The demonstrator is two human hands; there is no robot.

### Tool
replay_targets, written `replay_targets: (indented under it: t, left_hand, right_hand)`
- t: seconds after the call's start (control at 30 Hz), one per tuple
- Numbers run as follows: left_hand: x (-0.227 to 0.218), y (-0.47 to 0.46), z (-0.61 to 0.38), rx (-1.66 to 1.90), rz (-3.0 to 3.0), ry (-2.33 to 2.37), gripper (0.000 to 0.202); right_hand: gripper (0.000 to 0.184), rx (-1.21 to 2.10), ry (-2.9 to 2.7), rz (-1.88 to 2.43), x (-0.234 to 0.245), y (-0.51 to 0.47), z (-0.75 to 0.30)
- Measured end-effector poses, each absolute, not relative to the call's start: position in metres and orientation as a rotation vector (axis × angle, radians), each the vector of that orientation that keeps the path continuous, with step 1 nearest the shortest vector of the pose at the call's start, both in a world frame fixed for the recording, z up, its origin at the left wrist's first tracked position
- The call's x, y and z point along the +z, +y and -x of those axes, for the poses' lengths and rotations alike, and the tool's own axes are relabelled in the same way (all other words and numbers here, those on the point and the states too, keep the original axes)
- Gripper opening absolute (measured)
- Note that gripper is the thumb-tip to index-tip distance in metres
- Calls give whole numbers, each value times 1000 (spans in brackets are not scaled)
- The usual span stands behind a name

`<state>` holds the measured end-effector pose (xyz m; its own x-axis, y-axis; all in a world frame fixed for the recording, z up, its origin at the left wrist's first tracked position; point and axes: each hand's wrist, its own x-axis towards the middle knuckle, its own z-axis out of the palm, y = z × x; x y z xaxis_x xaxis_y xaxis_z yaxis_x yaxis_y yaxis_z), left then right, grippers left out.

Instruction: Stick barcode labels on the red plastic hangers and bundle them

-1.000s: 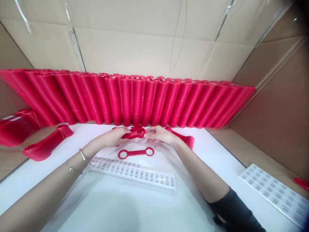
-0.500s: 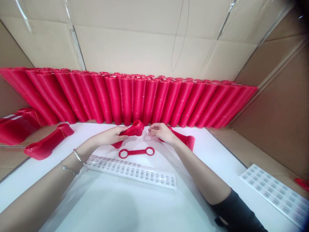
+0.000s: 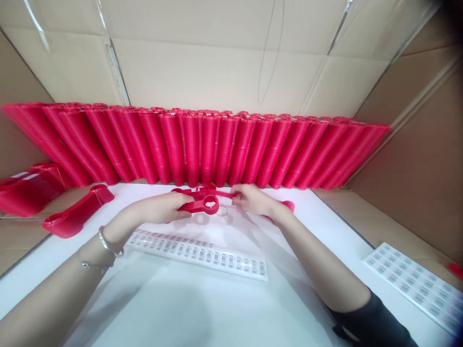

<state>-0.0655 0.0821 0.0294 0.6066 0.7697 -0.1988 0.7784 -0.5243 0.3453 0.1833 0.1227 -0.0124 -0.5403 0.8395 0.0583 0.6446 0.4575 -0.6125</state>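
Note:
My left hand [image 3: 164,208] is closed on a flat red double-ring wrench [image 3: 197,207], with one ring end pointing right. Behind it, more red wrenches [image 3: 198,193] lie close together; I cannot tell how many the hand also grips. My right hand [image 3: 250,198] has its fingers pinched at the end of a red strip [image 3: 226,194] that looks like another wrench's handle. A thin pale loop [image 3: 222,212], like a rubber band, shows just left of the right fingers. Partly hidden behind the right wrist is a red stack [image 3: 288,206].
Tall stacks of red wrenches [image 3: 210,149] line the cardboard back wall. A loose bundle [image 3: 77,212] and a larger one [image 3: 31,190] are at the left. Barcode label sheets lie in front [image 3: 202,255] and at the right [image 3: 412,279] of the white table [image 3: 162,308].
The single wrench that lay on the table is now up in my left hand. The stack there has turned and sits farther back. My right hand has shifted slightly right.

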Motion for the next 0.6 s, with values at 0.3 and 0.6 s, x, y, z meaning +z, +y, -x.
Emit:
replay_targets:
  t: [0.3, 0.6]
  left_hand:
    - [-34, 92, 36, 61, -2606, 1324, 19]
    - [40, 64, 59, -31, -2598, 1394, 19]
  right_hand:
    - [29, 684, -2342, 1063, -11, 115, -168]
    - [26, 555, -2493, 988, -25, 107, -151]
